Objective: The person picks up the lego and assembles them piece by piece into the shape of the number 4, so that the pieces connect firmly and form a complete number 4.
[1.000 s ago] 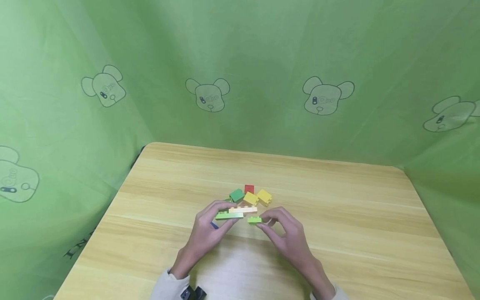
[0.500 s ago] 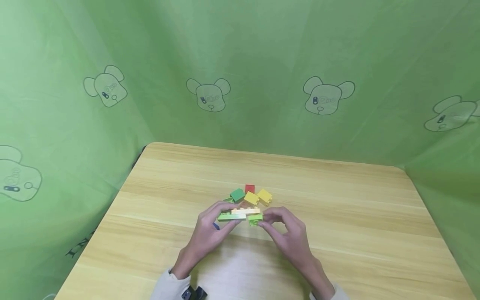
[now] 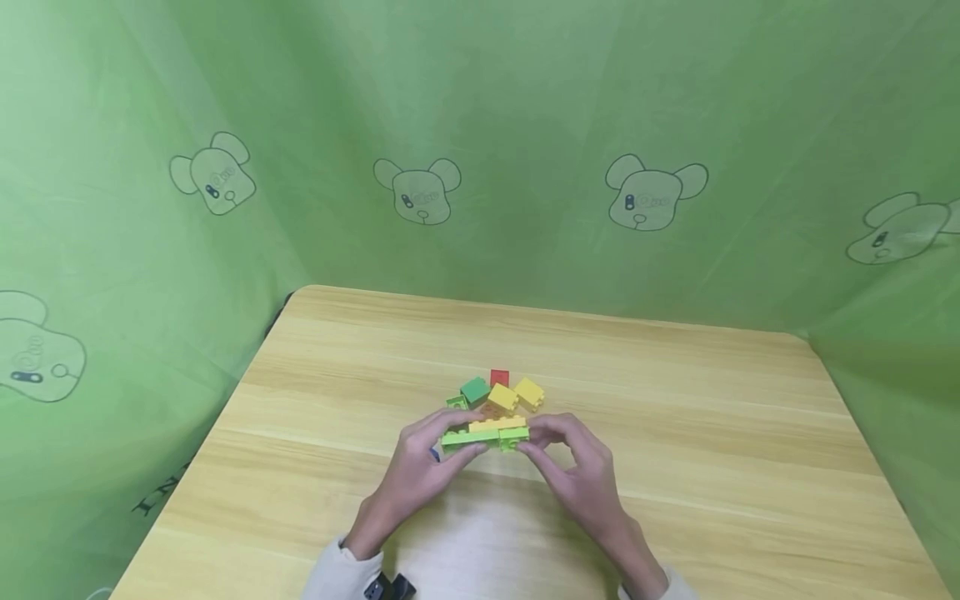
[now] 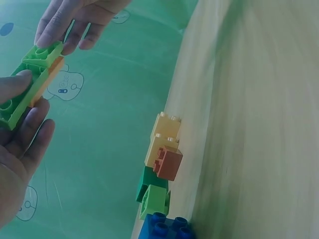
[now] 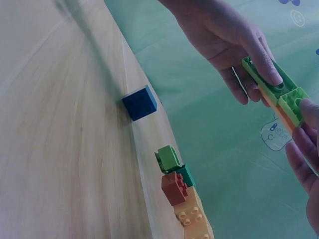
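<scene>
My left hand (image 3: 418,454) grips a long light-green toy brick (image 3: 471,437) between thumb and fingers. A long yellow-orange brick (image 3: 495,425) is joined to it, offset toward the right. My right hand (image 3: 579,462) pinches a small light-green brick (image 3: 513,437) at the right end of the long green one, beneath the overhanging yellow-orange brick. Seen from the right wrist, the hollow undersides of the long green brick (image 5: 260,78) and the small brick (image 5: 294,103) lie end to end. Both hands hold the bricks up off the table.
Behind the hands on the wooden table (image 3: 675,392) lie a red brick (image 3: 499,378), yellow bricks (image 3: 529,392), a dark green brick (image 3: 474,391), a light-green brick (image 3: 457,402) and a brown one (image 4: 169,163). A blue brick (image 5: 140,103) sits by the left hand. Green cloth (image 3: 525,250) surrounds the table.
The left hand has moved slightly right with its joined bricks. The small green brick, formerly apart, has tilted in the right hand and now meets their right end.
</scene>
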Motion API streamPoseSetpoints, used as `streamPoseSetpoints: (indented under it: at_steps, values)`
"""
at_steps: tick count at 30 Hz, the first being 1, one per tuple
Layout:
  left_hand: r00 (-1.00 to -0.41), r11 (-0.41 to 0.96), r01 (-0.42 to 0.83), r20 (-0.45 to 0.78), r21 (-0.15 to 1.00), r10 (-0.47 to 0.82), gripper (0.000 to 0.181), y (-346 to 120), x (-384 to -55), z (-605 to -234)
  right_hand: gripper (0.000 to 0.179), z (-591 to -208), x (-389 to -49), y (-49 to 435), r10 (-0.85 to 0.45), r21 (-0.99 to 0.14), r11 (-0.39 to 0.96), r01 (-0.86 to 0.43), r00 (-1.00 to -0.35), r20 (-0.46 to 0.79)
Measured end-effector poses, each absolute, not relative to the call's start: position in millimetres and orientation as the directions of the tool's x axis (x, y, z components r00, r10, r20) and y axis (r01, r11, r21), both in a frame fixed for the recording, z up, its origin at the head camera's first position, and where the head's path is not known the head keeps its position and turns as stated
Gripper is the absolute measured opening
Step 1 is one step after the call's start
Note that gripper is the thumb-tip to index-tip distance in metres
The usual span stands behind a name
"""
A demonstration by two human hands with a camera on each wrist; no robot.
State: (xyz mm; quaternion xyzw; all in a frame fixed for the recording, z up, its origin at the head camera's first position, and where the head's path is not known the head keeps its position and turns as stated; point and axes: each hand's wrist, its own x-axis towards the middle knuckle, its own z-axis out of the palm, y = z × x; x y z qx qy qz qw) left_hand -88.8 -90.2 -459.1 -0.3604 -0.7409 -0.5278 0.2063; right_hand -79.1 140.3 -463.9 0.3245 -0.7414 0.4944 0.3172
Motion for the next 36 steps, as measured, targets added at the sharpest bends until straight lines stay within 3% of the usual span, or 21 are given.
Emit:
streamPoseSetpoints:
  at_steps: [6,10,13,22,36]
  values:
    - [-0.673,0.187,0.734,0.663,0.653,0.328,0.038,-91,-87,-458,0.031,-461,-76,141,-0.2,-0.576,0.309,-0.757,-0.644,0.738]
    - [-0.659,0.174,0.745,0.673,0.644,0.335,0.039,-91,-87,-458,0.047,-459,-74,142,-0.266,-0.653,0.306,-0.692,-0.721,0.639]
    - [-0.653,0.164,0.749,0.676,0.642,0.341,0.041,-89,-87,-458,0.051,-459,-73,143,-0.31,-0.666,0.322,-0.673,-0.74,0.597]
    - [-0.642,0.155,0.759,0.691,0.632,0.331,0.05,-83,-89,-459,0.038,-460,-73,143,-0.329,-0.614,0.293,-0.733,-0.681,0.655]
    - [-0.598,0.134,0.796,0.734,0.59,0.323,0.044,-80,-90,-459,0.033,-462,-73,144,-0.319,-0.545,0.286,-0.788,-0.615,0.722]
